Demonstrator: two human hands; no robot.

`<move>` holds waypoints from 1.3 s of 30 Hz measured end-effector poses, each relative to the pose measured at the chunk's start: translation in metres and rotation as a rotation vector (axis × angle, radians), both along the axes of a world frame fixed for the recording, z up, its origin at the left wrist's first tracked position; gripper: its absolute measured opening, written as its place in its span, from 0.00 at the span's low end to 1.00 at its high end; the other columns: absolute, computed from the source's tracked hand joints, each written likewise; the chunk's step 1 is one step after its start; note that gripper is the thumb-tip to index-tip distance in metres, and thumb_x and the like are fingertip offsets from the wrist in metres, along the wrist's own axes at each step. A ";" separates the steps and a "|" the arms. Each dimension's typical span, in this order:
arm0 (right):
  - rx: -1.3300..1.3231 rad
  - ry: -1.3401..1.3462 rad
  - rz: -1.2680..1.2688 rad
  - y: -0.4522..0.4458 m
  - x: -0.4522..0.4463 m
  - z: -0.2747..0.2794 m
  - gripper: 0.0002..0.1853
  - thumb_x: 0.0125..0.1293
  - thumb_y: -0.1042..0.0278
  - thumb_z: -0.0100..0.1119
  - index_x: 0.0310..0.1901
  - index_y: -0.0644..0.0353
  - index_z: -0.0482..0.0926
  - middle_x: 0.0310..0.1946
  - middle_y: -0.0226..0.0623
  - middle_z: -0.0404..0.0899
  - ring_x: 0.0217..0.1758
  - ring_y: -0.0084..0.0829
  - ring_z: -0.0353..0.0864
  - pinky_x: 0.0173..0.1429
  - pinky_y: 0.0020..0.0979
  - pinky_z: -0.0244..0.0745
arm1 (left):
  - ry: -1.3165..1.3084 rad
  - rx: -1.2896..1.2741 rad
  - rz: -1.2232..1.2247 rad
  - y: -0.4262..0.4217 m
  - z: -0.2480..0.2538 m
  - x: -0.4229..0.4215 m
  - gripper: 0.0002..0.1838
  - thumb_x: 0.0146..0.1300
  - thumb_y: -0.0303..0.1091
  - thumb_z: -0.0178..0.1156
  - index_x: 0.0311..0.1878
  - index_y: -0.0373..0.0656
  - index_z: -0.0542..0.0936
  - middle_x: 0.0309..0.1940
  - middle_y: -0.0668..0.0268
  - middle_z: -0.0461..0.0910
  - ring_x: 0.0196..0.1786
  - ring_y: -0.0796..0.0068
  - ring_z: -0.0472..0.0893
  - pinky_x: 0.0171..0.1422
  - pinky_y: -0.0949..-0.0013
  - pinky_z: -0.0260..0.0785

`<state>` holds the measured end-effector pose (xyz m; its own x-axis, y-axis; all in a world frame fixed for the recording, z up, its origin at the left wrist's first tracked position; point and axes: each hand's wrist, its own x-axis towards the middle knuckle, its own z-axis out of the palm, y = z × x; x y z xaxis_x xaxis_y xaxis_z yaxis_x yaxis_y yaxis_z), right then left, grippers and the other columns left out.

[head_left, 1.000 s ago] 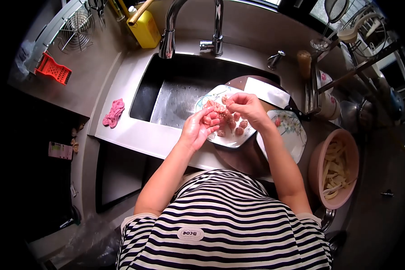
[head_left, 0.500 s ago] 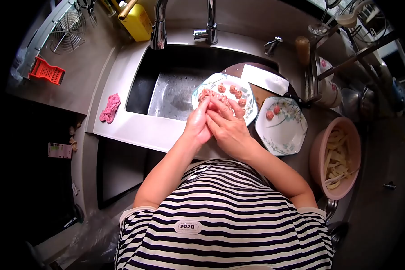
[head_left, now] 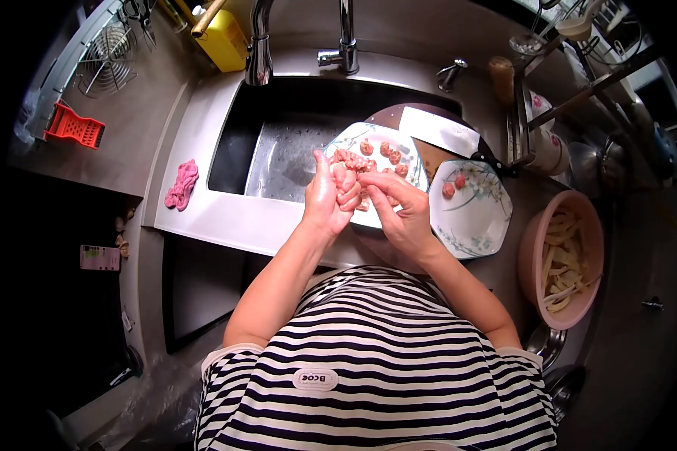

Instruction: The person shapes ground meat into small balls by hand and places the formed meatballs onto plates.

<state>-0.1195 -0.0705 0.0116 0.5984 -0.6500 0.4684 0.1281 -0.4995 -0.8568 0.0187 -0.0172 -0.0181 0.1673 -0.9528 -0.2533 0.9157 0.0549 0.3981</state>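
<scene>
My left hand (head_left: 329,197) is curled into a fist over the near left of a white floral plate (head_left: 416,174), its skin wet and shiny. Pink minced meat (head_left: 353,159) shows at the top of this fist; the inside of the fist is hidden. Beside it, my right hand (head_left: 405,214) has thumb and forefinger pinched together, their tips close to the left fingers; what they hold, if anything, is hidden. Several small meatballs (head_left: 395,157) lie apart on the plate. To the right, a second floral plate (head_left: 474,225) carries two meatballs (head_left: 453,184).
A cleaver (head_left: 438,132) rests on the round cutting board (head_left: 387,117) behind the plates. At left is the sink (head_left: 278,154) under a tap (head_left: 259,56). A pink basin (head_left: 532,263) of pale strips stands right; a pink cloth (head_left: 181,186) lies left.
My palms, pressed together before, have come apart. The left fingers have curled into a fist, and my right hand has shifted right with its fingertips pinched.
</scene>
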 end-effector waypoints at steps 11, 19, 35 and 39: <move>-0.301 0.173 -0.177 -0.008 -0.001 -0.015 0.14 0.49 0.78 0.63 0.40 0.60 0.79 0.31 0.36 0.77 0.31 0.29 0.76 0.31 0.25 0.71 | 0.089 0.082 0.007 0.006 0.002 -0.005 0.09 0.61 0.28 0.53 0.43 0.37 0.73 0.39 0.58 0.76 0.44 0.69 0.76 0.53 0.69 0.69; -0.232 0.148 -0.122 -0.015 0.005 -0.012 0.11 0.49 0.76 0.62 0.37 0.59 0.79 0.25 0.35 0.77 0.26 0.31 0.77 0.30 0.27 0.72 | -0.370 0.092 -0.017 0.012 0.003 -0.011 0.09 0.60 0.25 0.57 0.43 0.36 0.73 0.40 0.62 0.77 0.42 0.75 0.78 0.50 0.72 0.73; -0.307 0.406 -0.105 -0.053 0.033 -0.039 0.11 0.49 0.73 0.62 0.38 0.55 0.81 0.28 0.32 0.76 0.29 0.27 0.77 0.32 0.25 0.71 | -0.080 0.176 0.147 0.032 -0.011 0.027 0.07 0.57 0.21 0.55 0.40 0.35 0.73 0.35 0.59 0.77 0.41 0.65 0.80 0.48 0.67 0.76; -0.821 0.540 -0.144 -0.052 0.045 -0.048 0.18 0.48 0.69 0.59 0.44 0.53 0.80 0.33 0.32 0.74 0.36 0.31 0.72 0.34 0.29 0.70 | 0.032 0.136 0.152 0.031 -0.010 0.031 0.07 0.57 0.21 0.53 0.40 0.34 0.73 0.35 0.57 0.78 0.41 0.64 0.80 0.48 0.66 0.76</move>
<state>-0.0744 -0.1222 -0.0364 0.8047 -0.3291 0.4941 -0.2860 -0.9442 -0.1631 0.0494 0.0143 -0.0281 0.2965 -0.8738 -0.3853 0.9134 0.1416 0.3817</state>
